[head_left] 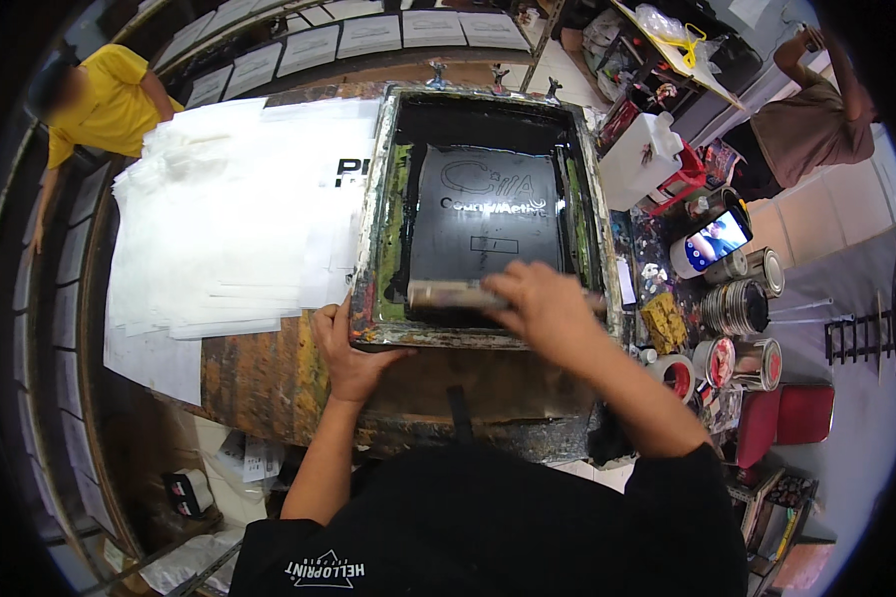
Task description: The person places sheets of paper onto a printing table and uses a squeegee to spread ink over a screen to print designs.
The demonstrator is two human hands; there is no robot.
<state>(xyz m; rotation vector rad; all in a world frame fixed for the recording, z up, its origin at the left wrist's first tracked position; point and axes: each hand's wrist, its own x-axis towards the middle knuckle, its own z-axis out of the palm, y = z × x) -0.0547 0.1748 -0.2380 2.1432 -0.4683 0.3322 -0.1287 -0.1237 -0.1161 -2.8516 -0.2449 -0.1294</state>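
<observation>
A screen printing frame (592, 214) with a worn, paint-stained wooden rim lies on the table. Its dark mesh (448, 244) carries lettering and black ink along the sides. My right hand (548, 306) is closed around a squeegee (448, 295) with a wooden handle, lying across the near end of the mesh. At the near left corner, my left hand (351, 350) grips the frame, thumb along the front edge and fingers up the left side. Stacked white sheets (219, 214) spread to the left of the frame, some with black print at their right edge.
Hinge clamps (500, 76) hold the frame's far side. Paint cans (735, 308), a phone (715, 242) and a white jug (645, 159) crowd the right. Racks with printed sheets (370, 36) stand behind. One person in yellow (105, 99) is at left, another in brown (811, 129) at right.
</observation>
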